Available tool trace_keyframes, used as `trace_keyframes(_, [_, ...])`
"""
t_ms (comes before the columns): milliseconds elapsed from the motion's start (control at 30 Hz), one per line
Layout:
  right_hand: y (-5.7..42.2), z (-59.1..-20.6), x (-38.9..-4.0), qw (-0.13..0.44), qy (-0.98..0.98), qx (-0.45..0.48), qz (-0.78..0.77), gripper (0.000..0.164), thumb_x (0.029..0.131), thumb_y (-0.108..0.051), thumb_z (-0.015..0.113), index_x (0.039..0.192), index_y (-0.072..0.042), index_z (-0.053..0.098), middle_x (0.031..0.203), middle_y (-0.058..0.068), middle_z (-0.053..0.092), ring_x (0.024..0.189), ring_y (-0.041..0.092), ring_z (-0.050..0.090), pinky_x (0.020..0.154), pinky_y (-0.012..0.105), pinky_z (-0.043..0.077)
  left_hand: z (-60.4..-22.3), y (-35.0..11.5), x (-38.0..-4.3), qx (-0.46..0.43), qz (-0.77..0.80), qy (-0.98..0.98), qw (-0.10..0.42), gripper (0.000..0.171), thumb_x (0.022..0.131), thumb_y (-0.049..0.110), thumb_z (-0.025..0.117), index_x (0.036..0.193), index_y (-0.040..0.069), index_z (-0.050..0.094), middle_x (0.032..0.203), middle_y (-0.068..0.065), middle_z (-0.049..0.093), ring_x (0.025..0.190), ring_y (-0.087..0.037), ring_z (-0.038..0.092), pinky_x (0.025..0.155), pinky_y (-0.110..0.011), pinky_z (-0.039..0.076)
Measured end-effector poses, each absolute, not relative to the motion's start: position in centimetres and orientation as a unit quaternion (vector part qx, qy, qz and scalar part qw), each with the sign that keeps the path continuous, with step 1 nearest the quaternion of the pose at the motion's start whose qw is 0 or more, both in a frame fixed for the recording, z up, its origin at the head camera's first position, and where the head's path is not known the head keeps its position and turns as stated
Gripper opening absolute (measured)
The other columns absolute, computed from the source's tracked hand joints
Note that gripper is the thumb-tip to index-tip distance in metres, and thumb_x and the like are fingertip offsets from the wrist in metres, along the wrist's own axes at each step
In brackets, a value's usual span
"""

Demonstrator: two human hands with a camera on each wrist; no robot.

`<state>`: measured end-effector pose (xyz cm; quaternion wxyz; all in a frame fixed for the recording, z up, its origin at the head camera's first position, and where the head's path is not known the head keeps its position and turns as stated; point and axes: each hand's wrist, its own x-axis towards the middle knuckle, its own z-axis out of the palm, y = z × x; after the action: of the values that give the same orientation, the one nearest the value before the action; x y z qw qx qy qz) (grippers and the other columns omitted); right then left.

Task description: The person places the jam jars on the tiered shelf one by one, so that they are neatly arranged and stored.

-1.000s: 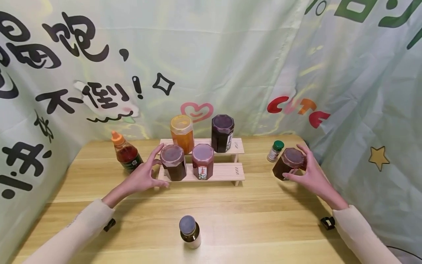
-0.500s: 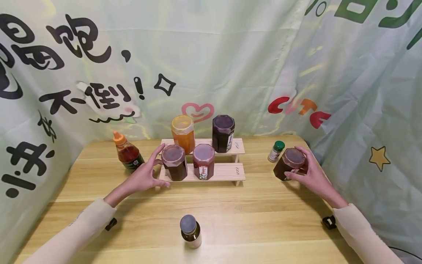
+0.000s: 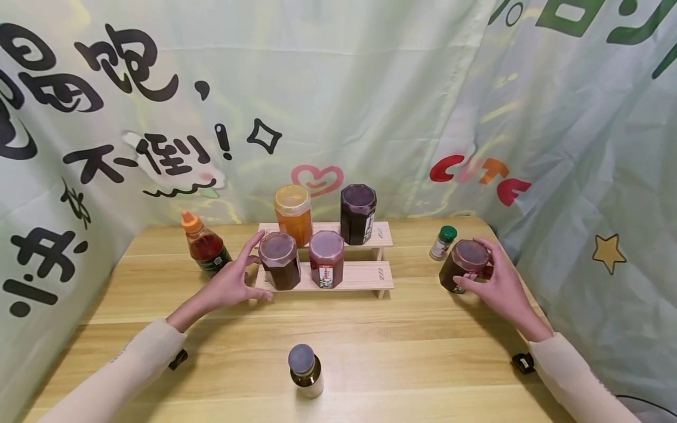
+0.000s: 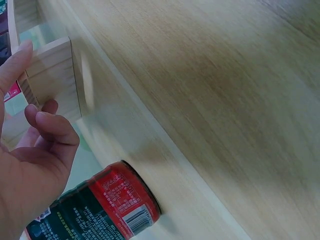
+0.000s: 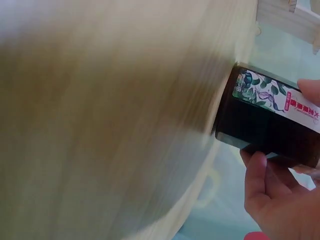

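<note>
My right hand (image 3: 499, 282) grips a dark, many-sided jam jar (image 3: 461, 267), thumb on the near side and fingers round the far side. In the right wrist view, the jar (image 5: 272, 117) has a white label with a leaf pattern, and its base is close at the tabletop. My left hand (image 3: 233, 279) lies by the left end of a two-step wooden rack (image 3: 365, 275), thumb and forefinger spread apart. A dark jar (image 3: 279, 261) and a reddish jar (image 3: 326, 258) stand on the front step. Behind them are an amber jar (image 3: 294, 217) and a black-purple jar (image 3: 358, 214).
A sauce bottle (image 3: 206, 247) with an orange tip stands behind the left hand. A small green-capped bottle (image 3: 442, 242) is just left of the held jar. Nearer the front stands a brown bottle (image 3: 305, 371). Printed cloth (image 3: 391, 117) hangs behind the wooden table (image 3: 396, 352).
My right hand and the jam jar have shifted slightly toward me. The left hand keeps its place at the rack; the view itself moved a little at first.
</note>
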<state>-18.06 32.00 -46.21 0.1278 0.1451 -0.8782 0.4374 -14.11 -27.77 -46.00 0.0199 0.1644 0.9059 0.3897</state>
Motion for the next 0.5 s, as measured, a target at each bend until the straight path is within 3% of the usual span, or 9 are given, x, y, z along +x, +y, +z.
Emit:
trace_keyframes(233, [31.3, -46.0, -16.8, 0.152, -0.885, 0.101, 0.428, 0.099, 0.081, -0.008, 0.098, 0.160, -0.008, 0.037, 0.118, 0.021, 0.065, 0.086, 0.004, 0.063, 0.071, 0.013, 0.051, -46.0, -27.6, -14.1, 0.163, 0.392, 0.905, 0.020, 0.143, 0.077, 0.021, 0.104, 0.176, 0.036, 0.002, 0.141, -0.024, 0.068, 0.070, -0.022, 0.061, 0.069, -0.044, 0.047])
trace_keyframes(500, [29.6, -44.9, -15.2, 0.154, -0.884, 0.085, 0.433, 0.103, 0.082, -0.013, 0.099, 0.162, -0.012, 0.032, 0.119, 0.021, 0.068, 0.090, 0.007, 0.063, 0.074, 0.012, 0.050, -45.8, -27.5, -14.0, 0.164, 0.391, 0.906, 0.019, 0.143, 0.078, 0.021, 0.103, 0.176, 0.036, 0.001, 0.141, -0.024, 0.068, 0.065, -0.021, 0.059, 0.067, -0.044, 0.047])
